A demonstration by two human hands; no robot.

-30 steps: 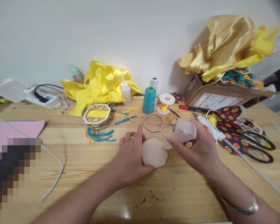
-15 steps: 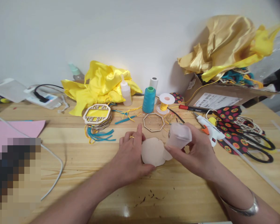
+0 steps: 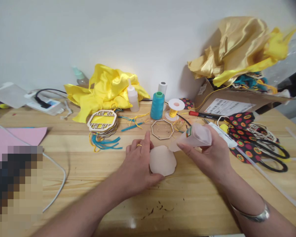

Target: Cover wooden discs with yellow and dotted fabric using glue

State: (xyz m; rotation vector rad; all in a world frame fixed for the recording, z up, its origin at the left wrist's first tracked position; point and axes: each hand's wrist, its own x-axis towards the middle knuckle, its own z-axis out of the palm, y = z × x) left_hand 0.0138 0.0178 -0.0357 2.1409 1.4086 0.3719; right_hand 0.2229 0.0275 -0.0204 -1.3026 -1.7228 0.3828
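Note:
A pale, scallop-edged flat piece (image 3: 162, 161) lies on the table in front of me. My left hand (image 3: 139, 164) steadies it at its left edge, thumb along the near side and fingers along the far side. Tilted over its right edge is a translucent squeeze bottle (image 3: 198, 135) with a small label, gripped in my right hand (image 3: 212, 158). The bottle's narrow end points left and down, near the piece's upper right edge. Just beyond, an octagonal wooden frame (image 3: 152, 130) rests on the table.
Behind stand a teal thread cone (image 3: 157, 107), a yellow thread spool (image 3: 173, 113) and a white bottle (image 3: 133, 99) by yellow cloth (image 3: 106, 85). At left sit stacked lattice pieces (image 3: 103, 122) with tassels. Scissors (image 3: 273, 168), a glue gun (image 3: 222, 133) and a cardboard box (image 3: 209, 95) lie right.
My right hand has moved slightly right and tipped the squeeze bottle flatter; its narrow end has shifted up and left. My left hand and the pale piece look unmoved.

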